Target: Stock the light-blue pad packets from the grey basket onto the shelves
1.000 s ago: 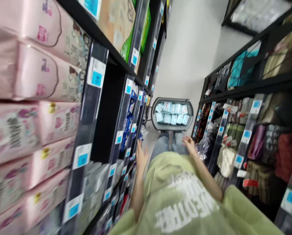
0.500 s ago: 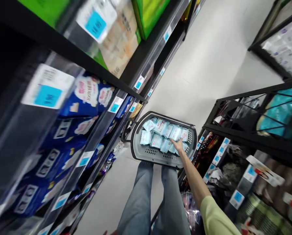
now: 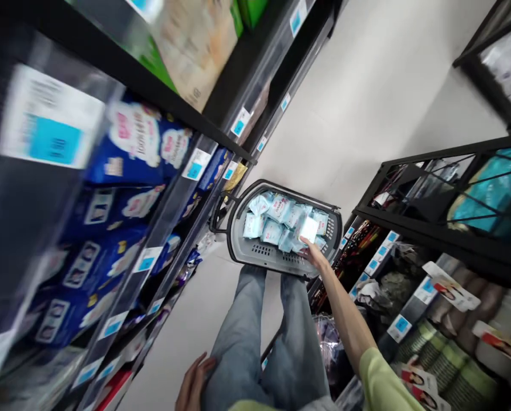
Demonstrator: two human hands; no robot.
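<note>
A grey shopping basket (image 3: 272, 258) sits on the floor in front of my feet, filled with several light-blue packets (image 3: 276, 220). My right hand (image 3: 314, 256) reaches down over the basket's near right side and pinches one pale packet (image 3: 308, 229), lifted slightly above the others. My left hand (image 3: 193, 384) rests low against my left thigh, fingers spread and holding nothing. My legs in blue jeans (image 3: 255, 337) stand between the hands.
A black shelf rack (image 3: 161, 103) with blue and white boxed packs and blue price tags runs along the left. Another black rack (image 3: 413, 228) with folded cloth goods stands at the right. Pale floor (image 3: 366, 103) stretches beyond the basket.
My right hand has closed on a pale packet and raised it from the pile. My left hand has come into view at my thigh. The view shifted slightly.
</note>
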